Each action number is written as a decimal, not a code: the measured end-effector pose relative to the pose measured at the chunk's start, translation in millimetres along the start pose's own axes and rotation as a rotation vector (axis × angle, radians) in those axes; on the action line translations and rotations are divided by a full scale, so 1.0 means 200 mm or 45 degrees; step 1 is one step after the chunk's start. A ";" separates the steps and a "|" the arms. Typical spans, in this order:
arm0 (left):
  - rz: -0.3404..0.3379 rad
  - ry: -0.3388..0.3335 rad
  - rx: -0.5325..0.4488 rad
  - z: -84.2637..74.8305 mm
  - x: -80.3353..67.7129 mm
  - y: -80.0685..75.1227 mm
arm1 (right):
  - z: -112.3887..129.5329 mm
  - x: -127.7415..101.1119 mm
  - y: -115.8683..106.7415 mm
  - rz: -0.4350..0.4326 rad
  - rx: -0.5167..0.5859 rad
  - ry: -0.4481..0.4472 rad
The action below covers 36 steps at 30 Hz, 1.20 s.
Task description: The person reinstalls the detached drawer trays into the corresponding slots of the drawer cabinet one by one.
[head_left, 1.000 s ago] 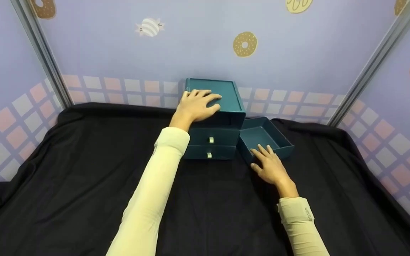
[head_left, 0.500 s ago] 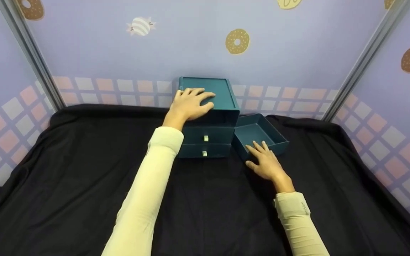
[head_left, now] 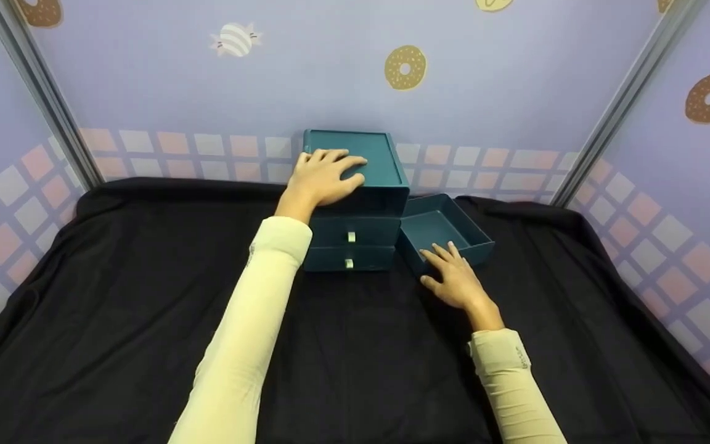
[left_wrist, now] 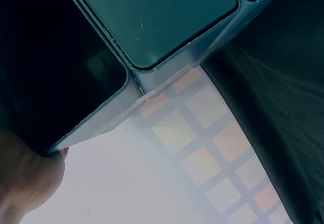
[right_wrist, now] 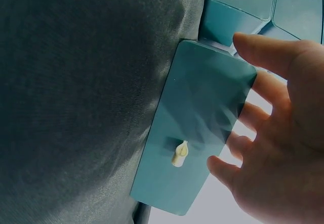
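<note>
A dark teal drawer cabinet (head_left: 355,234) stands against the back wall, its top slot vacant and two drawers with pale knobs below. My left hand (head_left: 320,176) rests on the cabinet's top near its front left edge, fingers spread. In the left wrist view, part of that hand (left_wrist: 30,176) shows beside the dark slot. A removed teal drawer (head_left: 435,228) lies open side up on the cloth, right of the cabinet. My right hand (head_left: 455,280) is at this drawer's front, fingers extended over the rim. The right wrist view shows its front panel (right_wrist: 197,107) with a pale knob (right_wrist: 180,154).
Black cloth (head_left: 145,296) covers the table and bunches up along the walls. A lilac back wall (head_left: 318,74) with printed sweets and pink and white tiles rises right behind the cabinet. Grey metal posts (head_left: 40,98) mark the corners.
The whole head view has drifted, so the scene sits slightly further left and up. Both hands keep their places on the cabinet and at the drawer.
</note>
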<state>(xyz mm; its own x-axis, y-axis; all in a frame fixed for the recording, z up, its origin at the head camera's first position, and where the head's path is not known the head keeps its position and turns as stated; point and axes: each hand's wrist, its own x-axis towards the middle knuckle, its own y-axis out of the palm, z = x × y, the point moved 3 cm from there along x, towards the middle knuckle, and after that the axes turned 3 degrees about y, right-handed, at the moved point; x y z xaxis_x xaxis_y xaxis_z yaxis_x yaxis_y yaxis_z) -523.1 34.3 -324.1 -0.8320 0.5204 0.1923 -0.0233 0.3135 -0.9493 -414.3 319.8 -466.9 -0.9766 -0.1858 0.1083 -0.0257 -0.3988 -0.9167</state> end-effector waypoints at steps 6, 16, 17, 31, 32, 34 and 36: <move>0.006 -0.004 -0.001 0.01 0.00 0.00 | 0.01 -0.01 -0.02 -0.045 -0.085 -0.013; 0.001 -0.011 -0.006 0.02 -0.01 0.00 | 0.03 -0.01 -0.03 -0.217 -0.205 0.008; -0.001 -0.011 -0.009 0.03 -0.01 0.00 | 0.03 -0.01 -0.03 -0.224 -0.208 0.010; -0.027 -0.012 -0.025 0.00 -0.01 0.00 | 0.01 -0.03 -0.05 -0.258 -0.233 -0.030; -0.030 -0.014 -0.026 0.00 -0.01 0.00 | 0.01 -0.03 -0.05 -0.257 -0.235 -0.034; -0.033 -0.016 -0.025 0.00 -0.01 0.00 | 0.00 -0.03 -0.06 -0.251 -0.239 -0.043; -0.032 -0.016 -0.028 0.00 -0.01 0.00 | 0.00 -0.03 -0.06 -0.241 -0.240 -0.045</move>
<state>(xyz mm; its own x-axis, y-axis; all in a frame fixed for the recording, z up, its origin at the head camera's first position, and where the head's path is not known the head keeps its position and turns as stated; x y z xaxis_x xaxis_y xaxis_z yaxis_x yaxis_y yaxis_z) -521.9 33.1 -324.1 -0.8381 0.5022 0.2131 -0.0325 0.3440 -0.9384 -407.3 325.4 -456.5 -0.9427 -0.1565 0.2947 -0.2495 -0.2559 -0.9340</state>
